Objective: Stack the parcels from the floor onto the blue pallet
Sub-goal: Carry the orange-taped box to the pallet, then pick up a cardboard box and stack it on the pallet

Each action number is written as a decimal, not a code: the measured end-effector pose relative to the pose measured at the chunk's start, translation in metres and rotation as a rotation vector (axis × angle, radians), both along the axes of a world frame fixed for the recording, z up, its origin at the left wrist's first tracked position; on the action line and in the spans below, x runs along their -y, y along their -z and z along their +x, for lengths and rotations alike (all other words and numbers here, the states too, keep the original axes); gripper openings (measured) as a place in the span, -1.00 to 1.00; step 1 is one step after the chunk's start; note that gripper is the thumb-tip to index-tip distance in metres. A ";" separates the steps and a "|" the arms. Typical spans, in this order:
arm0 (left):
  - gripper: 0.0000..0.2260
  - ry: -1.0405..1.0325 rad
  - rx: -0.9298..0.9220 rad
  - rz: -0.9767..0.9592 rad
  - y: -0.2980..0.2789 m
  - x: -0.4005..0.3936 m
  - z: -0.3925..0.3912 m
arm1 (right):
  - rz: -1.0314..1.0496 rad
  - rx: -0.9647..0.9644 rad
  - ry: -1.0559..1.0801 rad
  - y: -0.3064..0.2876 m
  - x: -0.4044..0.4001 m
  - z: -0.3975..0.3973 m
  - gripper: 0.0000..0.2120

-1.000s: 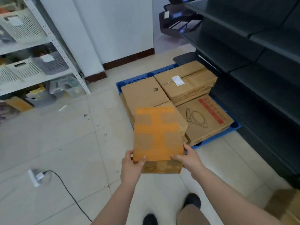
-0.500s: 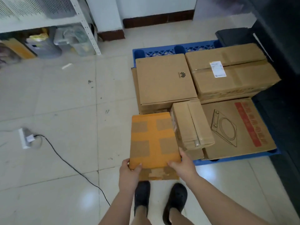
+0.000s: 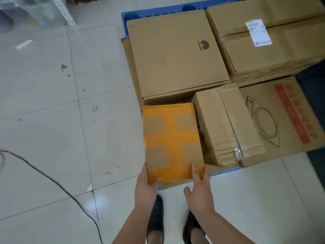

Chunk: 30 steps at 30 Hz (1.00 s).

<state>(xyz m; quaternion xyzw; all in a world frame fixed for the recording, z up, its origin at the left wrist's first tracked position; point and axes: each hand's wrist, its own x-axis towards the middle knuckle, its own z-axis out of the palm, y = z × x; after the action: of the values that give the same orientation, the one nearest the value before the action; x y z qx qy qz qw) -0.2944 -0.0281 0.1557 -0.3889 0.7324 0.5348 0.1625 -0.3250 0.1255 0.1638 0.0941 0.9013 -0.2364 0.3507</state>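
Orange-taped cardboard parcel [image 3: 172, 141], left hand [image 3: 146, 187] gripping its corner, right hand's [image 3: 198, 189] straight fingers on top; four other boxes on blue pallet [image 3: 158, 12].

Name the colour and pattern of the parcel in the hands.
Orange tape bands over brown cardboard patches on the parcel; head view.

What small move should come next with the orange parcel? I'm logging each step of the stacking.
Probably let go and draw both hands back. The orange parcel already sits in the slot on the blue pallet, between the logo box and the taped box. The left hand grips its near corner; the right hand's fingers lie flat on top.
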 end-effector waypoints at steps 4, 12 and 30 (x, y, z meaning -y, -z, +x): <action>-0.42 0.041 0.036 0.046 -0.001 -0.008 -0.010 | 0.041 -0.042 0.039 0.000 0.007 -0.012 -0.27; -0.42 0.225 0.216 -0.058 -0.031 0.004 -0.028 | 0.028 0.142 0.028 -0.035 0.013 -0.037 -0.44; -0.80 1.084 -0.111 -0.464 -0.324 -0.135 -0.060 | -0.034 -0.268 0.557 -0.326 -0.158 0.042 -0.70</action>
<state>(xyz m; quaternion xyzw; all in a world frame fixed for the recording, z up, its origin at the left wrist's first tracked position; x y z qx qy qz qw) -0.3545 0.1071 0.4801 0.0437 0.9317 0.2211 0.2847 -0.2835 0.2835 0.4895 0.2997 0.8748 -0.3489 0.1521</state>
